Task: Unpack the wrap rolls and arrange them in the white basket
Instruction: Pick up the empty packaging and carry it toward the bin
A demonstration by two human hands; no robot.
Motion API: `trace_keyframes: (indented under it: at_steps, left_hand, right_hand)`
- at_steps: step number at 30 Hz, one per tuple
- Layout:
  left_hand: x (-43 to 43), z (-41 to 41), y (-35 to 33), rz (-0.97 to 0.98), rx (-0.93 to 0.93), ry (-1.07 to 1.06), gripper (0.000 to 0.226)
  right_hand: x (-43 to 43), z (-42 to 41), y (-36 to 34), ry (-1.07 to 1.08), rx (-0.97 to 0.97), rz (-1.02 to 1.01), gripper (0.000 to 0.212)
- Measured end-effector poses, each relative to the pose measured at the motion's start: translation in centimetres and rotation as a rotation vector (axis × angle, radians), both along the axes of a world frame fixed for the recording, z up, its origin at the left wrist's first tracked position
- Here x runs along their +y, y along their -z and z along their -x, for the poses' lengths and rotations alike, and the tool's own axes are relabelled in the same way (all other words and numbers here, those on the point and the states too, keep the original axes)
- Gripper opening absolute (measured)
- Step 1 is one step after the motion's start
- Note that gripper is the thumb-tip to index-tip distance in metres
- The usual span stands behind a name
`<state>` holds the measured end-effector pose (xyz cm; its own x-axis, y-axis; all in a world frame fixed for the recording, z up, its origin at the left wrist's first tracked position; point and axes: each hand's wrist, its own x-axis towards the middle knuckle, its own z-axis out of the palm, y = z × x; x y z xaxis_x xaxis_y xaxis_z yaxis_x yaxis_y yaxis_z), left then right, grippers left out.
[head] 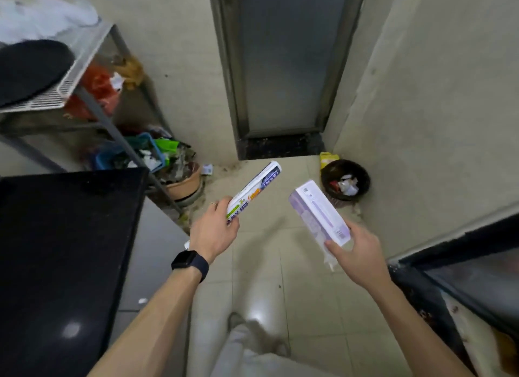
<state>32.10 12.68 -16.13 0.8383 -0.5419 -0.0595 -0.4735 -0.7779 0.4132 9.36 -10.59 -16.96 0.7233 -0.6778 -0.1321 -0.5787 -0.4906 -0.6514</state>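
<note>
The tiled floor point(280, 264) carries a dark round bin point(345, 180) with crumpled scraps, set in the far right corner by the wall. At the floor's far left edge stand a terracotta pot point(182, 185) and a blue crate point(146, 152), seemingly full of litter. A black tabletop point(70, 236) fills the left side; its blurred top shows only a glare spot.

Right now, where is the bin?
The bin sits on the floor in the right corner by the wall, just right of the door and a little beyond the purple box in the right hand.
</note>
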Motion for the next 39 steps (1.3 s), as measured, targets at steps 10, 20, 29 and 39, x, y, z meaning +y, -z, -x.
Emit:
trace_keyframes:
  at_steps: [10,20,29,39]
  left_hand:
    - [-19.3,-12.7,4.9,-0.028,0.077,0.216,0.042]
    - [-38.7,-22.0,7.8,-0.203,0.210,0.480,0.041]
    - [-53.0,-24.0,13.5,-0.443,0.656,0.416,0.072]
    - [-64.7,-23.7,22.3,-0.612,0.769,0.417,0.069]
  right_hand:
    - [-13.8,-6.8,3.4,0.260,0.202,-0.033,0.060]
    - [-25.8,-13.2,5.5,0.489,0.372,-0.140,0.046]
    - [-36.1,-17.7,13.5,0.525,0.559,-0.468,0.053]
    - [-46.7,-21.7,23.5,0.450,0.764,-0.634,0.068]
